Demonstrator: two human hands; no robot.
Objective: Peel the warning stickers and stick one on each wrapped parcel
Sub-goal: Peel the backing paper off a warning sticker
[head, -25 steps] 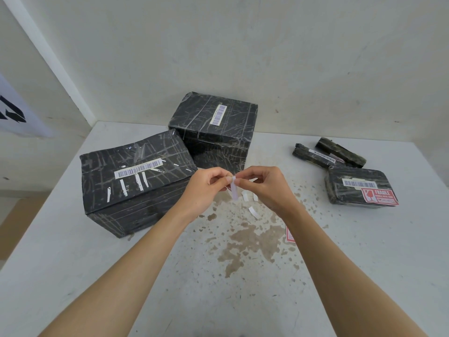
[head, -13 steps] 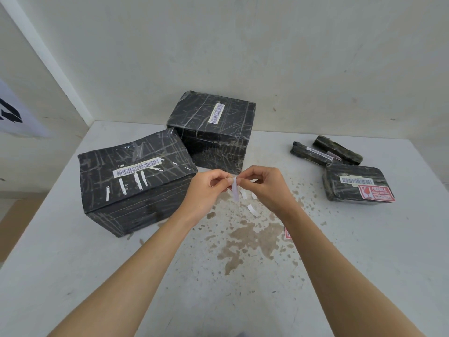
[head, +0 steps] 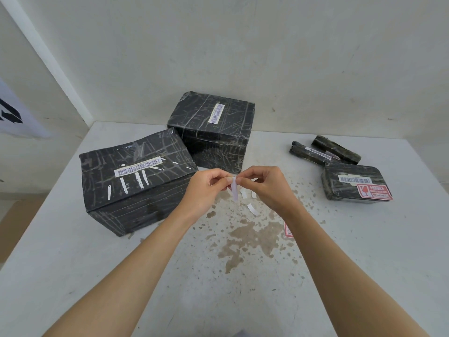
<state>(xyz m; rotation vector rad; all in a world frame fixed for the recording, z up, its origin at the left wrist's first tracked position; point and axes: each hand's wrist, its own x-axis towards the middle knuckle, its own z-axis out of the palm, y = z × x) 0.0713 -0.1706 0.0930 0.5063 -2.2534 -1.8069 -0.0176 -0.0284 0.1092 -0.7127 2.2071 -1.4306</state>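
My left hand point(head: 206, 190) and my right hand point(head: 264, 188) meet above the table's middle, both pinching a small sticker point(head: 234, 190) seen edge-on, its white backing hanging down. A large black wrapped parcel point(head: 136, 181) with a barcode label stands to the left. A second big parcel point(head: 213, 130) sits behind it. A small flat parcel point(head: 352, 183) at the right carries a red FRAGILE sticker point(head: 374, 191). Two slim parcels point(head: 323, 152) lie behind that one.
White backing strips point(head: 251, 209) lie on the stained white table point(head: 364, 239) under my hands. A red sticker point(head: 288, 231) lies partly hidden by my right forearm. Walls close the back and left.
My hands have stayed together on the sticker, with only small finger shifts. The view has drifted slightly.
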